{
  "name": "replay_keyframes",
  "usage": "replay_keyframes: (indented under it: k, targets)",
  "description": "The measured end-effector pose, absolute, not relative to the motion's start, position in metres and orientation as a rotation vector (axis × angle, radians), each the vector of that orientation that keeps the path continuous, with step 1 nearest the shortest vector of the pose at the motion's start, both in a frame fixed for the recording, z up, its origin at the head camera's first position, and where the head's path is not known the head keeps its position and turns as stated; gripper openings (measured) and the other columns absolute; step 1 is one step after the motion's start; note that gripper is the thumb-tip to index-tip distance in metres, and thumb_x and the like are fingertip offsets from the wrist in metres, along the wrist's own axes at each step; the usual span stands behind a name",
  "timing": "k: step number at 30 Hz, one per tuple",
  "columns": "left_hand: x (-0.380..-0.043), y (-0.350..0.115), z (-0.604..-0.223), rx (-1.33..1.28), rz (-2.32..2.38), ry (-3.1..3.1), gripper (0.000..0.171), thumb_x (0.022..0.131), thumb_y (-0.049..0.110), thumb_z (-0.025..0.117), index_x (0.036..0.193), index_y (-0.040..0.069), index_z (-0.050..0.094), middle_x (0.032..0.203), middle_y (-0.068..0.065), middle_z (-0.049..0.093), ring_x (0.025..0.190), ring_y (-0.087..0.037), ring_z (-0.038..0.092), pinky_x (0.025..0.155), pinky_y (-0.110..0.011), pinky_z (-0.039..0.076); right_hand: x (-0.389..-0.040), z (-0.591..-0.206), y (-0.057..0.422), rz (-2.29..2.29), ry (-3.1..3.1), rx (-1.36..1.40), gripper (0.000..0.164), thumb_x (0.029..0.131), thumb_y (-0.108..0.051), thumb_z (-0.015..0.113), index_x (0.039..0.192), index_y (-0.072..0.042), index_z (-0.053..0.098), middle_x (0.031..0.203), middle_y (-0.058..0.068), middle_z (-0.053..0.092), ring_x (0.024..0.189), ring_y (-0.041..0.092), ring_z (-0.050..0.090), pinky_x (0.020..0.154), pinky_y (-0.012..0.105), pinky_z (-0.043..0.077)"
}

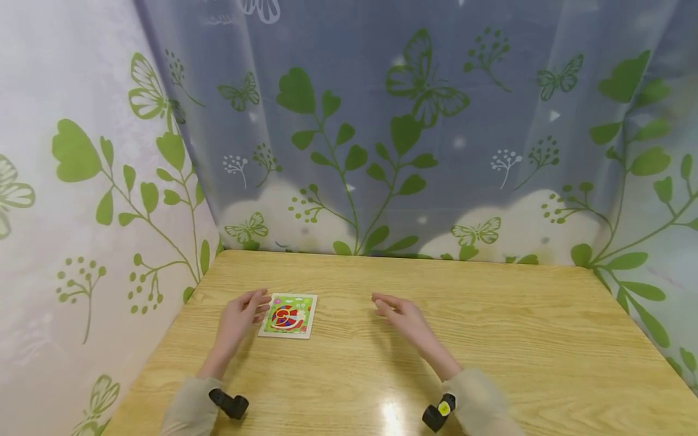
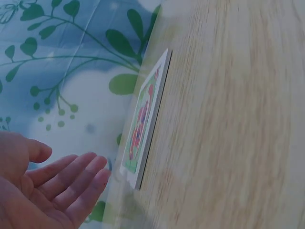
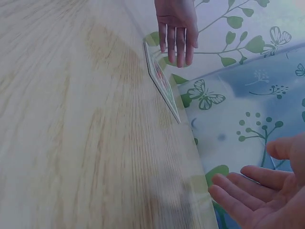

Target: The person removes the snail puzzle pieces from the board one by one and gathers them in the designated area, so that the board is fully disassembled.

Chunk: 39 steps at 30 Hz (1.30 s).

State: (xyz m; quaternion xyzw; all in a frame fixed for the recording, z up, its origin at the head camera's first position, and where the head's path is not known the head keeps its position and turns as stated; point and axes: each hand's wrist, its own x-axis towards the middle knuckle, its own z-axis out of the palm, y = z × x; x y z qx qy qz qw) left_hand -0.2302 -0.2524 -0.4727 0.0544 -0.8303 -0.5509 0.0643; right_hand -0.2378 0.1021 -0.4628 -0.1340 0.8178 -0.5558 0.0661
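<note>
A small square board puzzle (image 1: 287, 316) with a snail picture and a pale frame lies flat on the wooden table, left of the middle. My left hand (image 1: 243, 315) hovers at its left edge, fingers loosely extended and holding nothing. In the left wrist view the fingers (image 2: 78, 188) point toward the board's near end, with a small gap. My right hand (image 1: 402, 318) is held above the table, well to the right of the board, palm turned inward. The right wrist view shows its relaxed, bare fingers (image 3: 243, 191), with the puzzle (image 3: 163, 86) beyond near the left hand (image 3: 177, 33).
The light wooden table (image 1: 491, 339) reaches back to a curtain (image 1: 371, 151) printed with green leaves and butterflies. Another patterned curtain (image 1: 98, 242) runs along the left side. A black wrist camera (image 1: 229, 404) sits on the left sleeve, another (image 1: 438, 413) on the right.
</note>
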Motion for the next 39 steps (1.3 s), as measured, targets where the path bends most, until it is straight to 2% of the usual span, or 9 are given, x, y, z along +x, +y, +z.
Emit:
replay_keyframes:
  k: [6, 17, 23, 31, 39]
  targets:
    - [-0.231, -0.263, -0.475, 0.243, -1.660, -2.547, 0.044, 0.111, 0.025, 0.043, 0.137, -0.007, 0.057, 0.127, -0.027, 0.065, 0.112, -0.036, 0.068, 0.079, -0.031, 0.061, -0.240, -0.459, 0.086, -1.747, 2.385, -0.427, 0.043, 0.108, -0.019, 0.051, 0.142, 0.006, 0.053, 0.142, 0.026, 0.055, 0.120, 0.042, 0.062, 0.098, 0.052, 0.053]
    - [-0.233, -0.270, -0.478, 0.309, -1.723, -2.560, 0.043, 0.110, 0.024, 0.047, 0.132, -0.011, 0.060, 0.123, -0.028, 0.067, 0.105, -0.029, 0.071, 0.075, -0.027, 0.061, -0.246, -0.467, 0.059, -1.749, 2.298, -0.465, 0.044, 0.108, -0.023, 0.052, 0.141, 0.004, 0.055, 0.140, 0.023, 0.059, 0.121, 0.038, 0.063, 0.099, 0.049, 0.053]
    - [-0.236, -0.271, -0.482, 0.319, -1.751, -2.575, 0.042, 0.110, 0.022, 0.045, 0.131, -0.011, 0.060, 0.122, -0.027, 0.068, 0.102, -0.025, 0.072, 0.074, -0.025, 0.060, -0.247, -0.468, 0.045, -1.753, 2.259, -0.466, 0.042, 0.109, -0.019, 0.049, 0.139, 0.009, 0.055, 0.137, 0.026, 0.059, 0.120, 0.041, 0.063, 0.097, 0.047, 0.054]
    - [-0.237, -0.269, -0.483, 0.334, -1.783, -2.573, 0.041, 0.109, 0.020, 0.046, 0.133, -0.011, 0.059, 0.123, -0.026, 0.068, 0.102, -0.022, 0.071, 0.074, -0.024, 0.060, -0.252, -0.472, 0.030, -1.865, 2.075, -0.371, 0.043, 0.110, -0.015, 0.044, 0.139, 0.017, 0.048, 0.136, 0.032, 0.056, 0.122, 0.046, 0.059, 0.099, 0.047, 0.053]
    - [-0.236, -0.267, -0.482, 0.335, -1.779, -2.572, 0.041, 0.110, 0.020, 0.045, 0.132, -0.011, 0.059, 0.123, -0.026, 0.068, 0.102, -0.023, 0.070, 0.075, -0.024, 0.060, -0.258, -0.481, 0.019, -1.922, 1.964, -0.272, 0.045, 0.109, -0.014, 0.044, 0.140, 0.020, 0.045, 0.137, 0.035, 0.053, 0.124, 0.046, 0.057, 0.099, 0.046, 0.053]
